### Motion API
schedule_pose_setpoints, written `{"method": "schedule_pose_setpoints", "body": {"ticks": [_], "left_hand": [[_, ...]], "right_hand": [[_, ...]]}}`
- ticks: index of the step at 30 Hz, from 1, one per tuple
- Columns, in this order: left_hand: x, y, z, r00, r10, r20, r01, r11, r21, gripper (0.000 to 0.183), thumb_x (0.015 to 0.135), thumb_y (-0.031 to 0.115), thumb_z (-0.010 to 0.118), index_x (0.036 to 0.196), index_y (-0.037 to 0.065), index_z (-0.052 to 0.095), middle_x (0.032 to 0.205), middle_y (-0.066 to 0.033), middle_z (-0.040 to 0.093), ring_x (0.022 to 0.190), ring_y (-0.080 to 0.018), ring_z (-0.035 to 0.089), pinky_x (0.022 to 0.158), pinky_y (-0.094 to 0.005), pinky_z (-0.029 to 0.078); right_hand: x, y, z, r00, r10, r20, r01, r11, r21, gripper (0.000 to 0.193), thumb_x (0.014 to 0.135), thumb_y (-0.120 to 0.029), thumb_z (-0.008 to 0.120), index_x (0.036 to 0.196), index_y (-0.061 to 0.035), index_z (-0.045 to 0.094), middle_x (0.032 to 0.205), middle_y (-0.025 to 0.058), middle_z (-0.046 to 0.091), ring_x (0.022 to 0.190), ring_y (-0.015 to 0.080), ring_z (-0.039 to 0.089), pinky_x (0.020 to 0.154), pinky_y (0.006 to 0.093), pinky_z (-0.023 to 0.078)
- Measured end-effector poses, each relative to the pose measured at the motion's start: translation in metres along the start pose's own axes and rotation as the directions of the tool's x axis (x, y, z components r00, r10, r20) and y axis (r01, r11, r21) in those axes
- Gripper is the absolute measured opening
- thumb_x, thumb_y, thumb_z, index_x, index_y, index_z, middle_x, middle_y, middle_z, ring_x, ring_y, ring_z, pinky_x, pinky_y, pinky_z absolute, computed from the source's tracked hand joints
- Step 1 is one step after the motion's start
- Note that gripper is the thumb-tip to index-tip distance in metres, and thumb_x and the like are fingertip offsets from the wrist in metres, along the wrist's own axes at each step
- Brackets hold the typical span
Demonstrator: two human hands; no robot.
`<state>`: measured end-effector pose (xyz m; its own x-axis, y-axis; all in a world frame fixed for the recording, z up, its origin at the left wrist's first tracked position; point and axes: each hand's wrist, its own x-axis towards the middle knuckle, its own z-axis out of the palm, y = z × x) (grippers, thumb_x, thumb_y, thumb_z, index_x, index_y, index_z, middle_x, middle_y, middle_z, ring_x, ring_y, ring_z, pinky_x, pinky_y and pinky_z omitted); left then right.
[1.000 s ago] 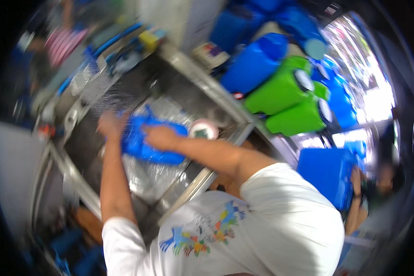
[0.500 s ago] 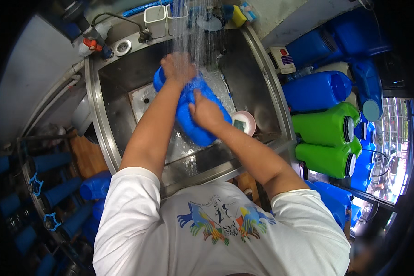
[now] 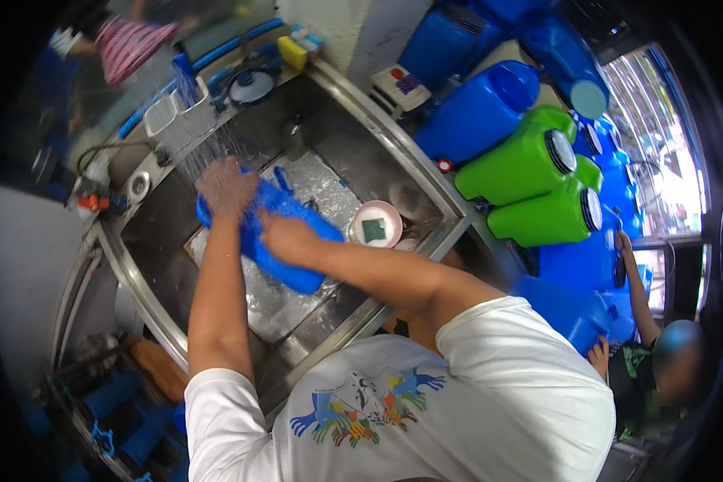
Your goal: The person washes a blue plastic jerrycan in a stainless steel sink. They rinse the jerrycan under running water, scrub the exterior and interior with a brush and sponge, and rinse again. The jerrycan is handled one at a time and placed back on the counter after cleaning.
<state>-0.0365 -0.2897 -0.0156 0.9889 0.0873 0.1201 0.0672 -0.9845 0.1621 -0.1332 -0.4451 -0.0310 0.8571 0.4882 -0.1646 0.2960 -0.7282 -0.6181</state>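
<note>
A blue plastic jug (image 3: 301,275) lies slanted in the metal sink (image 3: 414,149), under falling water (image 3: 191,153). At the jug's far left end, my left hand (image 3: 226,189) grips it in the spray. My right hand (image 3: 287,238) is closed on its upper side near the middle, though the fingertips are partly hidden. Just right of the jug, a pink bowl (image 3: 394,215) holds a green scouring pad (image 3: 373,230) and white suds.
Green jugs (image 3: 510,165) and blue jugs (image 3: 474,112) stand along the sink's right side. Another person (image 3: 643,361) at the lower right touches the blue containers. A yellow sponge (image 3: 292,53) and a pot lid (image 3: 251,86) sit on the back ledge.
The view has turned toward the right, so the sink appears rotated and farther left. Another person has come into view at the lower right. Both my hands stay on the blue jug.
</note>
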Motion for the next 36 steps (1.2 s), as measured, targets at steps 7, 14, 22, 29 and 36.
{"method": "schedule_pose_setpoints", "body": {"ticks": [7,14,22,29,36], "left_hand": [[0.009,0.004,0.012,0.931,0.283,-0.229,-0.246,0.953,0.178,0.050,0.077,0.044,0.069,0.115,0.011,0.070,0.121,-0.0226,0.067,0.107,-0.0402,0.067,0.093,-0.0532,0.052],[0.010,0.010,0.017,0.984,0.136,-0.115,-0.123,0.986,0.113,0.052,0.074,0.043,0.071,0.116,0.013,0.070,0.126,-0.0191,0.063,0.116,-0.0402,0.060,0.100,-0.0533,0.045],[0.012,0.001,0.027,0.984,0.094,-0.148,-0.090,0.995,0.038,0.038,0.078,0.043,0.071,0.101,0.013,0.072,0.102,-0.0153,0.070,0.092,-0.0371,0.068,0.083,-0.0530,0.052],[0.017,-0.010,0.034,0.985,0.074,-0.156,-0.076,0.997,-0.006,0.044,0.078,0.046,0.071,0.108,0.014,0.069,0.101,-0.0154,0.070,0.091,-0.0398,0.069,0.079,-0.0550,0.054],[0.023,-0.013,0.031,0.980,0.125,-0.153,-0.126,0.992,0.004,0.043,0.075,0.041,0.073,0.108,0.014,0.069,0.104,-0.0138,0.069,0.097,-0.0406,0.067,0.080,-0.0560,0.054]], "right_hand": [[-0.007,-0.002,-0.003,0.993,0.085,-0.082,-0.080,0.995,0.064,0.058,0.095,-0.024,0.057,0.145,0.0005,0.040,0.108,0.0305,0.066,0.086,0.0455,0.068,0.076,0.0554,0.055],[-0.011,0.001,-0.011,0.990,0.082,-0.111,-0.084,0.996,-0.019,0.060,0.097,-0.024,0.056,0.149,-0.0004,0.037,0.114,0.0273,0.064,0.095,0.0451,0.067,0.081,0.0543,0.055],[-0.010,-0.006,-0.005,0.995,0.077,-0.070,-0.075,0.997,0.027,0.061,0.097,-0.025,0.058,0.150,-0.0023,0.038,0.118,0.0264,0.064,0.097,0.0447,0.067,0.085,0.0541,0.055],[-0.010,-0.007,-0.001,0.989,0.133,-0.067,-0.129,0.990,0.060,0.059,0.097,-0.026,0.057,0.148,-0.0031,0.040,0.114,0.0256,0.065,0.096,0.0443,0.067,0.081,0.0550,0.055],[-0.007,-0.014,0.002,0.990,0.093,-0.110,-0.089,0.995,0.040,0.058,0.097,-0.026,0.056,0.147,-0.0013,0.040,0.110,0.0259,0.066,0.091,0.0443,0.068,0.078,0.0543,0.055]]}}
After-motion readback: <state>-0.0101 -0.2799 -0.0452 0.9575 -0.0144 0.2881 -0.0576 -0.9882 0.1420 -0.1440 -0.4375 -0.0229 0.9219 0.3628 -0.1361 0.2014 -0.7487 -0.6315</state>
